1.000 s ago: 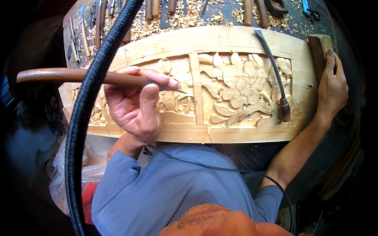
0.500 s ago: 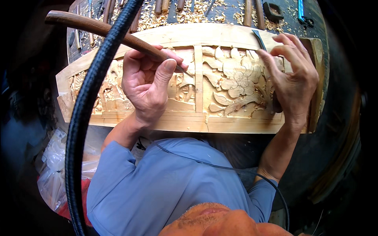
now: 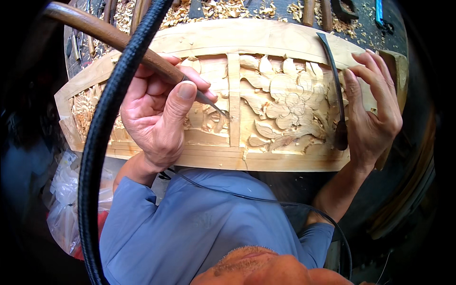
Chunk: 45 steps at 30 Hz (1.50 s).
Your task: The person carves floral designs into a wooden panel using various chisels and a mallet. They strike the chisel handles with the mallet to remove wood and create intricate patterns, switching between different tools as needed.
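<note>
My left hand [image 3: 154, 118] grips a chisel with a long brown wooden handle [image 3: 95, 31], its thin metal tip low over or on the carved left section of a pale wooden panel [image 3: 266, 35]. The panel's right section has a carved flower [image 3: 292, 109] with leaves. A bent dark-metal tool [image 3: 336, 80] with a dark handle lies across that section. My right hand [image 3: 373, 114] is just right of this tool, fingers curved and apart; I cannot tell whether a fingertip touches it.
A wooden block [image 3: 396, 71] stands at the panel's right end. Behind, wooden-handled tools [image 3: 308, 12], shavings [image 3: 218, 10] and a blue-handled tool [image 3: 380, 13] lie on the dark bench [image 3: 280, 9]. A black braided hose [image 3: 109, 104] crosses the left side; clear plastic [image 3: 66, 199] is lower left.
My right hand has left the block and moved in toward the bent tool with its fingers parted. The left chisel's handle end has risen toward the top, and its tip sits slightly lower.
</note>
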{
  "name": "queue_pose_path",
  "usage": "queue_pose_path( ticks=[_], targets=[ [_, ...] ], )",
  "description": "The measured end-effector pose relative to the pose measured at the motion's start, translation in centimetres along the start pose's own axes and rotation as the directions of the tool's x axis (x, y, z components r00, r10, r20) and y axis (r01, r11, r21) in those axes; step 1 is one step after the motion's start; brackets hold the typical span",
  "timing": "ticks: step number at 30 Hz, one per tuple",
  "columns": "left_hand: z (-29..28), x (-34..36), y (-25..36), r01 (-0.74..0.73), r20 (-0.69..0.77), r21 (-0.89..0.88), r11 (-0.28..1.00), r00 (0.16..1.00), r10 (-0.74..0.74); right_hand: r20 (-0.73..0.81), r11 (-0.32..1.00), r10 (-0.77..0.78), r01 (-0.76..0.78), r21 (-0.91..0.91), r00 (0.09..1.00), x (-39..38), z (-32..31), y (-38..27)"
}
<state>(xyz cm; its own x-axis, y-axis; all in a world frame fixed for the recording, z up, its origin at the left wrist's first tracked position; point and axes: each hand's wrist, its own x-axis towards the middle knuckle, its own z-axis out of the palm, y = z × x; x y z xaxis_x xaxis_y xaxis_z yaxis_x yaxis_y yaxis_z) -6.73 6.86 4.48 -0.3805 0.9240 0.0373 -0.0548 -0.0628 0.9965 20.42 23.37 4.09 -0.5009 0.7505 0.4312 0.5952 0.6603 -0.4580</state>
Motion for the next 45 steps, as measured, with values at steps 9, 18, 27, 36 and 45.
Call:
queue_pose_path(
  ticks=[9,18,27,36,45],
  targets=[
    [0.2,0.9,0.3,0.127,-0.054,0.021,0.992,0.991,-0.125,0.156,0.950,0.266,-0.231,-0.212,0.951,0.5,-2.9,-2.2],
    [-0.2,2.7,2.8,0.184,0.139,0.227,0.957,0.966,-0.218,0.515,0.875,0.441,-0.225,-0.427,0.735,0.5,-5.7,-4.4],
    [2.7,13.3,0.2,-0.026,0.264,0.596,0.803,0.950,-0.165,0.220,0.821,0.570,-0.560,-0.109,0.792,1.1,-5.0,-1.8],
    [7.8,20.7,-5.4,-0.049,0.239,0.746,0.664,0.951,-0.198,-0.070,0.856,0.426,-0.427,-0.291,0.902,3.5,-3.7,1.7],
    [8.4,22.7,-10.6,-0.305,0.329,0.903,0.304,0.944,-0.031,0.075,0.826,0.453,-0.386,-0.411,0.888,5.6,-1.7,3.3]
  ],
)
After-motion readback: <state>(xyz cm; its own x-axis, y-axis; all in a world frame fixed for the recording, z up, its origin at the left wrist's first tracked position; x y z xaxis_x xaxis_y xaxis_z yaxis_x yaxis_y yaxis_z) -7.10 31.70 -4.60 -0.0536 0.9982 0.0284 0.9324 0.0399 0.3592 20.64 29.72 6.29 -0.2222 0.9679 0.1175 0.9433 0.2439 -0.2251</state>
